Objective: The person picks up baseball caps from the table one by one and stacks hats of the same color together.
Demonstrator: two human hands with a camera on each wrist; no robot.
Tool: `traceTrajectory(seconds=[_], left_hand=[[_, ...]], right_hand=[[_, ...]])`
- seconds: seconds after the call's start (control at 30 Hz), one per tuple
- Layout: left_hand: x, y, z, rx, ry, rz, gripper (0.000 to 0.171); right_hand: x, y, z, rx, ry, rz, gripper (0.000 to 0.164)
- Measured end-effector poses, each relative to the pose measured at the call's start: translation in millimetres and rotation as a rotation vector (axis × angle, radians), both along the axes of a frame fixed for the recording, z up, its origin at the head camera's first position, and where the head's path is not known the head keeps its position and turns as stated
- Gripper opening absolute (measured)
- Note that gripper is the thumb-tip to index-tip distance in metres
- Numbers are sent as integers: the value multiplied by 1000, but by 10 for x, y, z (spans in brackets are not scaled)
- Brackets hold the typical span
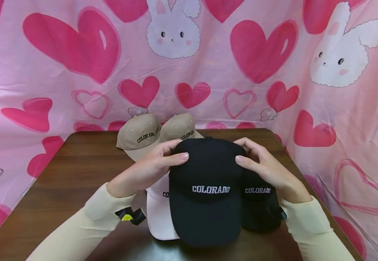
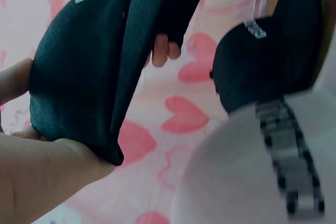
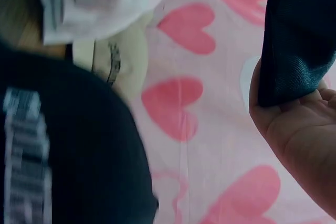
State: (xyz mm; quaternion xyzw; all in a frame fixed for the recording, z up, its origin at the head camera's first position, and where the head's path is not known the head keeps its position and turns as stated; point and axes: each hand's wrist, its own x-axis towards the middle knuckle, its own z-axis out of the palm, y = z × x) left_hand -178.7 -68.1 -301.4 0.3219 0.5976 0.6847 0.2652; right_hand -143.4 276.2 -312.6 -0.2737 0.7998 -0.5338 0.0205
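Both hands hold a black baseball cap (image 1: 205, 210) with white COLORADO lettering, its brim pointing down toward the camera. My left hand (image 1: 156, 165) grips the left side of the crown, thumb on the front and fingers behind. On the crown's right side, my right hand (image 1: 267, 166) grips in the same way. Behind the held cap, partly covered by it, are a white cap (image 1: 159, 217) at left and a second black cap (image 1: 259, 203) at right. In the left wrist view the left thumb and fingers clasp the held cap's edge.
Two beige COLORADO caps, a left one (image 1: 140, 134) and a right one (image 1: 177, 128), sit side by side toward the back of the brown wooden table (image 1: 78, 170). A pink cloth (image 1: 208, 65) with hearts and rabbits hangs behind the table and along its sides.
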Motion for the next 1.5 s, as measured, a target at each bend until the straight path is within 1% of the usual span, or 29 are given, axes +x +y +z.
traceTrajectory(seconds=[0.13, 0.2, 0.4, 0.53, 0.63, 0.8, 0.97, 1.07, 1.23, 1.3, 1.43, 1.5], left_hand=[[14, 284, -15, 9, -25, -5, 42], [13, 425, -32, 17, -42, -8, 39], [-21, 812, -134, 25, -104, -8, 38], [-46, 1032, -198, 36, -142, 11, 36], [-63, 1191, -239, 44, -145, 19, 34], [-97, 1430, -346, 5, -148, 70, 34], [-132, 1592, -469, -49, -175, 130, 27], [-142, 1660, -530, -94, -181, 153, 27], [-161, 1757, -642, -154, -172, 183, 33], [-174, 1789, -684, -173, -162, 208, 37], [-196, 1833, -744, -194, -147, 254, 35], [-195, 1848, -761, -205, -143, 269, 32]], right_hand=[[62, 231, 24, 2, -13, -30, 30], [83, 341, 28, -3, -19, -41, 29], [111, 673, 3, 31, -18, -94, 25], [81, 856, -56, 30, -23, -114, 22], [50, 975, -113, 7, -40, -119, 22], [24, 1149, -218, -14, -77, -136, 25], [1, 1275, -323, 30, -106, -179, 21], [-23, 1337, -392, 63, -118, -205, 19], [-84, 1431, -534, 66, -154, -214, 17], [-104, 1457, -586, 67, -168, -222, 16], [-142, 1500, -677, 56, -187, -222, 15], [-160, 1521, -730, 47, -196, -218, 15]])
